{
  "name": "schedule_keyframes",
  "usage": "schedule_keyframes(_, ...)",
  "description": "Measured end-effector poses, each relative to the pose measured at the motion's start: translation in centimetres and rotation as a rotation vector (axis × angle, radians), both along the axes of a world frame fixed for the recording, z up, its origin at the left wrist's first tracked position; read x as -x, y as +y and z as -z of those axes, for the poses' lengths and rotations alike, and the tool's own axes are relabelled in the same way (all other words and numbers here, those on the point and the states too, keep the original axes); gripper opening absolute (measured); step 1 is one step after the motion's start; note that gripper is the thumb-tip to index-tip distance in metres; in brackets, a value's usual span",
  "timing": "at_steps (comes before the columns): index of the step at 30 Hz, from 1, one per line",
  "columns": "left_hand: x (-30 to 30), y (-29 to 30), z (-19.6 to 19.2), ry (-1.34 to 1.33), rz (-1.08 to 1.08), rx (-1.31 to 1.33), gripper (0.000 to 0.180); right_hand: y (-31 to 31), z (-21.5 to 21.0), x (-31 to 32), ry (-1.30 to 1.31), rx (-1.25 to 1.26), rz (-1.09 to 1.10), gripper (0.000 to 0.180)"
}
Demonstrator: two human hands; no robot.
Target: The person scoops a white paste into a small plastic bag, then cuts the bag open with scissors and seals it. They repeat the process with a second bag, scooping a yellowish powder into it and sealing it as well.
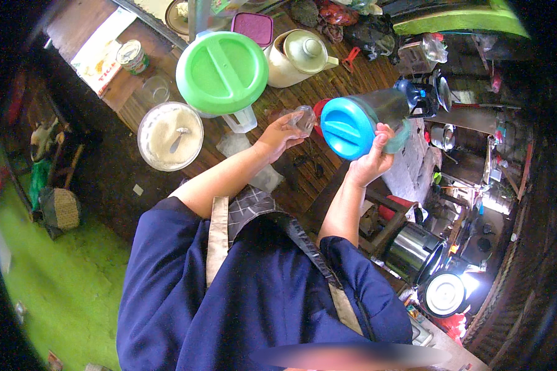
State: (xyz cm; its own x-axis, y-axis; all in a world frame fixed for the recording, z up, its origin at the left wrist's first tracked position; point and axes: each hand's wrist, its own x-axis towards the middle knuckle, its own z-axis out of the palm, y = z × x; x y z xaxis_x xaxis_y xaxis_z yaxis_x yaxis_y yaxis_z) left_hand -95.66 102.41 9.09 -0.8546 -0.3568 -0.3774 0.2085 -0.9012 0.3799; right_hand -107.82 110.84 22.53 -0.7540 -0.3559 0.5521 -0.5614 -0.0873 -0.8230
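Note:
My left hand is closed around a clear drinking glass above the wooden table. My right hand grips a see-through pitcher with a blue lid. The pitcher is tilted, its lid end toward the glass, and the two are apart. Just left of the glass stands a large pitcher with a green lid. A round tub of pale powder with a spoon in it sits at the table's near left edge. Behind the glass, a red object is mostly hidden.
A cream lidded pot and a purple-lidded box stand at the back of the table. A paper cup is at the far left. To the right are a large metal pot and a round white lid.

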Motion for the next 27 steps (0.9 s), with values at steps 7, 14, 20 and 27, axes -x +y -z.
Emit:
schedule_keyframes(7, 0.2, 0.0, 0.5, -0.028, 0.016, 0.085, 0.050, -0.1, 2.7, 2.0, -0.299, 0.052, 0.025, 0.023)
schedule_keyframes(14, 0.8, -0.1, -0.4, -0.134, 0.003, 0.179, 0.035, -0.4, 4.6, 11.5, -0.999, 0.398, -0.047, 0.027)
schedule_keyframes(20, 0.0, -0.8, -7.8, -0.177, 0.020, 0.162, 0.029, -4.2, 6.3, 17.2, -1.111, 0.503, 0.128, 0.043)
schedule_keyframes(27, -2.4, -6.3, -23.6, 0.247, 0.055, 0.360, 0.035, -9.9, 11.7, 22.7, -1.390, 0.659, 0.259, 0.056)
